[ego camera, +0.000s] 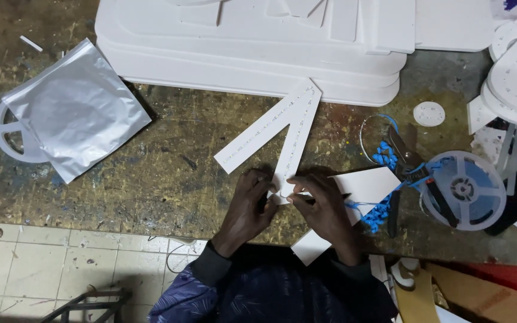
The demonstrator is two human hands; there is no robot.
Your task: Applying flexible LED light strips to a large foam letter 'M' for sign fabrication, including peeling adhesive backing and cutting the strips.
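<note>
Both hands pinched the near tip of the flat white V-shaped strip (pixel 282 128): left hand (pixel 248 206) steadied it, right hand (pixel 324 206) pinched beside it.

Light was dim-ish & cool from overhead; white foam boards (pixel 252 42) glared, nearly blown out. My hands (pixel 288 200) sat dark w/ soft shadows on the counter (pixel 169 161). Edges slightly bowed, mild blur.

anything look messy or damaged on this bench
Yes: the wooden bench top is scuffed and stained, with blue paint specks. Blue wire lies in a loose tangle beside the clear reel. The white V-shaped piece at both hands looks intact.
</note>
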